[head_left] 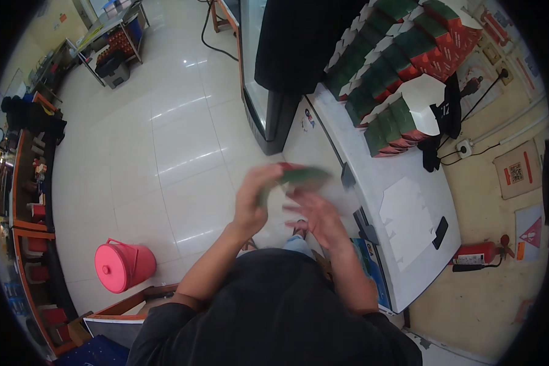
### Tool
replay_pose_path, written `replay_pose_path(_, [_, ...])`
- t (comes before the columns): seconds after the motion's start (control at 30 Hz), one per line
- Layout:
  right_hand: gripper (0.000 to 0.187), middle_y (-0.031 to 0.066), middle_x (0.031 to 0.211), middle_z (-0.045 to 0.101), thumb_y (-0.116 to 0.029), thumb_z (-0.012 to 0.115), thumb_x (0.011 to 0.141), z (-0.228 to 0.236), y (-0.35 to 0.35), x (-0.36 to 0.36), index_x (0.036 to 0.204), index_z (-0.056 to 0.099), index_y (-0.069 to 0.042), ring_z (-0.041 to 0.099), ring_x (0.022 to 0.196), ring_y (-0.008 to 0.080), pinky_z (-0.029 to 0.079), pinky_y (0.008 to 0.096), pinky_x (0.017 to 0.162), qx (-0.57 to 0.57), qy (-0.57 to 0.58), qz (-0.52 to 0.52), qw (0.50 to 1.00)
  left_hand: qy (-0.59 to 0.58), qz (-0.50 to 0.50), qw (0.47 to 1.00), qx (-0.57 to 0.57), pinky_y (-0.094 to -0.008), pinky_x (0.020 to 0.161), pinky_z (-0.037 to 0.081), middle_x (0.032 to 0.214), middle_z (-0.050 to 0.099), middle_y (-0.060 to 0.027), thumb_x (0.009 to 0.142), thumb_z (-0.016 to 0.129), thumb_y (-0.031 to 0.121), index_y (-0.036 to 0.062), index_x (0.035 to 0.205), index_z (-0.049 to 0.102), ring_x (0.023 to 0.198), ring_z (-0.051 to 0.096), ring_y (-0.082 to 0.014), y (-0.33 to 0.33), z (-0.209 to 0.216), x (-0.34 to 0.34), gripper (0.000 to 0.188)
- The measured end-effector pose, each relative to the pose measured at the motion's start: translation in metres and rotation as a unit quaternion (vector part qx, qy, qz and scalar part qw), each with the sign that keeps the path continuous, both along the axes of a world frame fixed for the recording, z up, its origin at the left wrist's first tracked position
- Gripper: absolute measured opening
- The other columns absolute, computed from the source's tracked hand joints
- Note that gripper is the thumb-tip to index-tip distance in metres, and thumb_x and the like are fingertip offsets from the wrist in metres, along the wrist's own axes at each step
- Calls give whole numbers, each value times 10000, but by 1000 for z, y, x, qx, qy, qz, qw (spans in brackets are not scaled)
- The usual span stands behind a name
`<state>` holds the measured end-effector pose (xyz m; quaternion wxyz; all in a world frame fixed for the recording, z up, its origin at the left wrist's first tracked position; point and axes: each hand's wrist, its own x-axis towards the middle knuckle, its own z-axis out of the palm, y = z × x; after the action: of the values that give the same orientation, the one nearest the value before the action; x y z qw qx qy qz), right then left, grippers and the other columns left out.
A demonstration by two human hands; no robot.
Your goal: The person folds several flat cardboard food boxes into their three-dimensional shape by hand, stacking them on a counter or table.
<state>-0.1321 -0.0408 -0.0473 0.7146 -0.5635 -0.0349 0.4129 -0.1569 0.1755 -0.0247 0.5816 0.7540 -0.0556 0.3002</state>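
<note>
Pale glossy tile floor (189, 140) spreads out ahead and to the left of my grip, and a long white-topped counter (433, 186) runs along its right. My left hand (251, 198) pinches the near end of a green-and-red thin cardboard carton (308, 177), thumb and fingers closed about its edge. It hangs in the air in front of my chest, between me and the counter. My right hand (322, 218) is just below it, fingers spread (both are blurred, so I cannot tell whether the fingertips touch the card).

Beyond my grip to the right, rows of matching green-and-red cartons with white flaps (409, 43) stand packed close together on the counter; what they hold, I cannot tell. Nearer, right of my right hand, lie a flat white cut-out sheet (405, 213) and a slim black rectangular slab (440, 233). Well left of my grip, a round pink plastic bucket (131, 263) sits on the floor, its lid hiding the inside.
</note>
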Motion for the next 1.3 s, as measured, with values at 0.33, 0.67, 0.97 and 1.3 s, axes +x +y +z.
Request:
replay_pose_path(0.33, [296,108,1107,656,-7,624,921,62,29,-3,1208,557,-31,677,992,230,600,385,774,164,-50,-226,959,-152,-62,986,-42,-429,930,487,1297,518,-263,1023,401,473,36,1506,96,1110,578,-324,-35,5,-12,719])
replay_pose_path(0.67, [369,113,1082,661,45,642,878,106,20,-13,1231,556,-15,694,918,230,628,347,692,141,-75,-252,954,-210,-82,950,218,-394,805,569,1212,651,-135,719,793,332,87,999,756,1006,642,-356,-8,47,-7,374])
replay_pose_path(0.97, [482,88,1176,608,67,662,856,73,-3,-27,1301,498,-21,625,1074,183,550,340,900,166,-73,-239,954,-40,-198,975,86,-374,946,503,1332,581,-193,771,794,163,118,1210,704,1099,627,-342,-25,53,0,451])
replay_pose_path(1.3, [290,109,1010,668,-151,564,994,101,-92,13,1216,588,33,656,844,136,557,275,709,-50,-173,-293,939,46,-280,957,55,-323,837,563,1192,677,-136,779,784,12,116,1125,742,1039,681,-253,-82,36,45,365])
